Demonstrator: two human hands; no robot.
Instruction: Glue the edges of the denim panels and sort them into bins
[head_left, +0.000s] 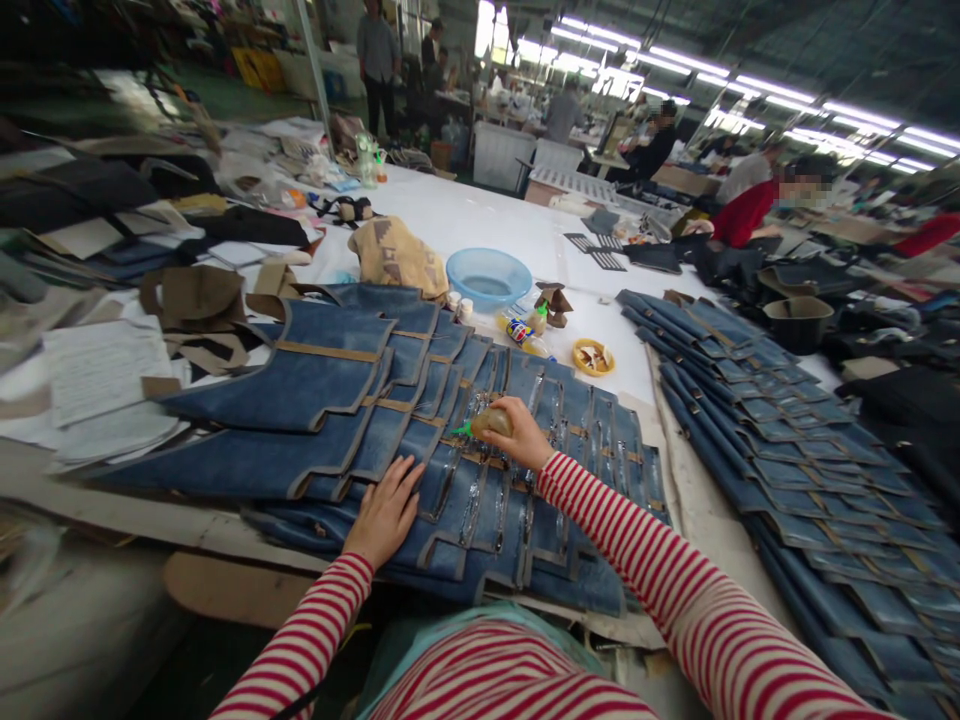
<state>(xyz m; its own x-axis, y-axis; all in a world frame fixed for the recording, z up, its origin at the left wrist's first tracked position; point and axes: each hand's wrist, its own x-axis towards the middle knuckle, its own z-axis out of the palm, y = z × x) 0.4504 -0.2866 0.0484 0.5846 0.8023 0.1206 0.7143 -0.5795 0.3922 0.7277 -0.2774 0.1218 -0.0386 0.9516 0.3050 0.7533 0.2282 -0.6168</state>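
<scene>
My right hand (519,434) is wrapped round a squeeze bottle (489,424) of amber liquid. The bottle lies tilted, its green nozzle pointing left and down at the overlapping blue panels (337,340). These panels have grey-brown edging and tan strips, and they lie fanned out in a row. Shiny wet-looking streaks (471,512) run along several panels under and right of the bottle. Flat on the panels, left of the bottle, rests my left hand (386,510), fingers spread, holding nothing. Whether the nozzle tip touches a panel I cannot tell.
A second fanned stack of blue panels (795,440) lies to the right. Beyond my panels are a blue basin (489,276), a patterned tan cloth (397,258), a plastic bottle (523,332) and a yellow dish (593,357). Papers (105,375) lie left. Several people work farther back.
</scene>
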